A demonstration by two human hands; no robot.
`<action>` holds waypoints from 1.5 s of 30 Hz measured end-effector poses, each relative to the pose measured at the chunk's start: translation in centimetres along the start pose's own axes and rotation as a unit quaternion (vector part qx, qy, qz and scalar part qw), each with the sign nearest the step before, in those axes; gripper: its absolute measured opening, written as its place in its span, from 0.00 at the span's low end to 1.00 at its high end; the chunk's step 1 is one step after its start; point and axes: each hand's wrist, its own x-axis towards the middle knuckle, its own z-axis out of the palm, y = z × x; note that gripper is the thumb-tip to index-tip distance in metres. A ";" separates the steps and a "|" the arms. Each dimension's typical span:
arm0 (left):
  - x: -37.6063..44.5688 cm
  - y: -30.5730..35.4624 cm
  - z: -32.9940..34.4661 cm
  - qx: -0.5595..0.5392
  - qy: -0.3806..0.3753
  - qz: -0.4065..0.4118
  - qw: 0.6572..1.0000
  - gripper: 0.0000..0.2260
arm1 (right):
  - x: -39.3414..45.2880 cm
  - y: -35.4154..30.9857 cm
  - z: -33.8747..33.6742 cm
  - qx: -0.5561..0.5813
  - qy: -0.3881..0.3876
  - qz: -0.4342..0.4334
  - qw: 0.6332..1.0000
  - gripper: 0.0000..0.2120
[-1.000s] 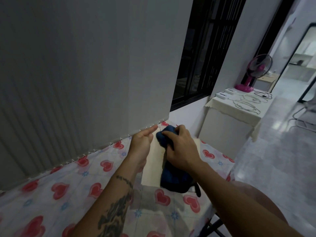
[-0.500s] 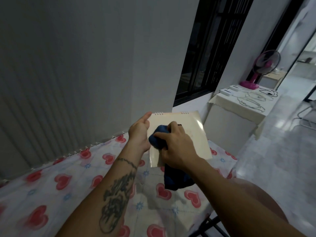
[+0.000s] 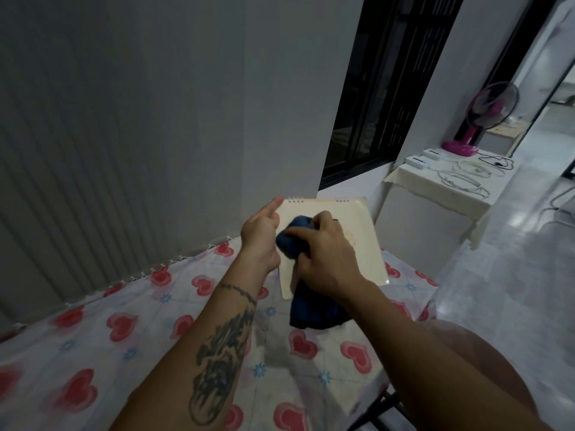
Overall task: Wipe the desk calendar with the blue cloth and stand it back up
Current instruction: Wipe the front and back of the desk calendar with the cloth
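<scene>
The cream desk calendar (image 3: 361, 231), spiral-bound along its top edge, is held up off the table and tilted toward me. My left hand (image 3: 259, 234) grips its left edge, thumb pointing up at the top corner. My right hand (image 3: 323, 253) is closed on the dark blue cloth (image 3: 292, 237) and presses it against the calendar's face. The rest of the cloth hangs below my right hand, past the calendar's lower edge. The calendar's printed side is mostly hidden by hand and cloth.
A table with a red-heart tablecloth (image 3: 155, 306) lies beneath, against a grey ribbed wall (image 3: 109, 150). To the right stand a dark window (image 3: 382, 104), a white side table (image 3: 435, 188) with cables and a pink fan (image 3: 485, 119), then tiled floor.
The calendar was lifted from lying flat on the table to being held up in the air. The cloth has stayed pressed on its face, shifting slightly.
</scene>
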 end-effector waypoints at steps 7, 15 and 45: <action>0.9 -0.5 -0.5 -0.033 0.062 -0.043 0.997 0.18 | -2.7 0.0 1.1 -0.013 0.008 -0.040 0.999 0.17; 1.9 -0.1 -1.3 -0.043 0.094 -0.034 0.994 0.11 | -6.8 2.2 2.5 0.020 -0.015 -0.025 0.999 0.17; 0.8 -2.0 -2.9 -0.022 -0.054 -0.012 0.998 0.17 | -0.4 10.4 -2.5 -0.026 0.059 0.106 0.992 0.21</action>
